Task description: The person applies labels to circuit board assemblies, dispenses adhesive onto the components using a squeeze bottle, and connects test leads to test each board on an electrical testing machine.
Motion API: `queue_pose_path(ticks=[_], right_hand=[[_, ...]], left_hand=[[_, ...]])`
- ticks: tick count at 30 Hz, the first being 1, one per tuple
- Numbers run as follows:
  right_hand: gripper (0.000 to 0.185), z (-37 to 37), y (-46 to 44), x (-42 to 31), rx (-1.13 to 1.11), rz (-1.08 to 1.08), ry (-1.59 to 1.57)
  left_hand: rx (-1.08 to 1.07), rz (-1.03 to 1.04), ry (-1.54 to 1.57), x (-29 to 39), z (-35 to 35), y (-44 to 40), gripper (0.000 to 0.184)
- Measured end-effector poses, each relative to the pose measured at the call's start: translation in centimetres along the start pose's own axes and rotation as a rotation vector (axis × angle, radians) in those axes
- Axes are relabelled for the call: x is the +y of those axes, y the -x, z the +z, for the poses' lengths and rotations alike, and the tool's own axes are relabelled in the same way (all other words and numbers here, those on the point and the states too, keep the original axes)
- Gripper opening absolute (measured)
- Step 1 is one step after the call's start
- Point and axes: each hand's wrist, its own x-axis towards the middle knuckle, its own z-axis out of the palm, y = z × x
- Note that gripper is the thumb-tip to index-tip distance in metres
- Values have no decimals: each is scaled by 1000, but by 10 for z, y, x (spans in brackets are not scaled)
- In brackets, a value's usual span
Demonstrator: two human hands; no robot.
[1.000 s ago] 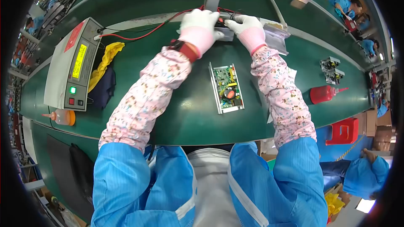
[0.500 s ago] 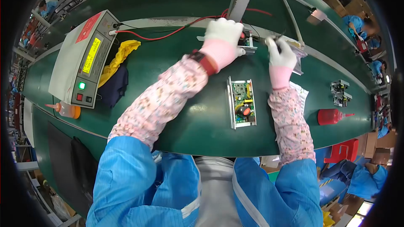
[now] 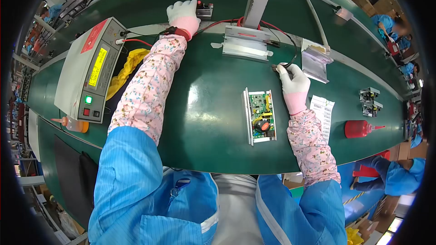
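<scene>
My left hand (image 3: 183, 12), in a white glove, is stretched out past the bench's back rail. Its fingers are curled at the end of a power supply board in a metal bracket (image 3: 205, 11); the fingertips are partly hidden. In my gloved right hand (image 3: 295, 84), closed in a pinch, is the dark end of a black test lead (image 3: 295, 54). Another power supply board (image 3: 262, 115) in an aluminium frame lies on the green bench, left of my right forearm. Ahead of that hand stands a silvery metal fixture (image 3: 245, 45).
At the left is a tester with a lit yellow display (image 3: 96, 67), beside a yellow cloth (image 3: 129, 69). A printed sheet (image 3: 322, 113), a red bottle (image 3: 359, 128) and small boards (image 3: 369, 102) lie to the right. A post (image 3: 260, 2) rises behind the fixture.
My left hand has moved left and away from me, over the rail, with a board. The metal fixture is now uncovered. My right hand has come back towards me with the test lead.
</scene>
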Motion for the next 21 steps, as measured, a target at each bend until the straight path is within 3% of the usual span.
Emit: queue_pose_path(ticks=[3,8,14,18,21], right_hand=[[19,2,-1,0,-19,22,12],[23,2,-2,2,14,-20,66],[26,-5,3,-3,18,-58,151],[29,-23,10,-17,-79,42,36],[30,-41,41,-37,-105,83,16]], left_hand=[[403,157,70,17,-14,23,52],[-279,701,1155,63,-104,122,40],[-177,844,910,86,-122,176,29],[14,683,741,99,-130,186,23],[-61,559,728,115,-132,195,20]])
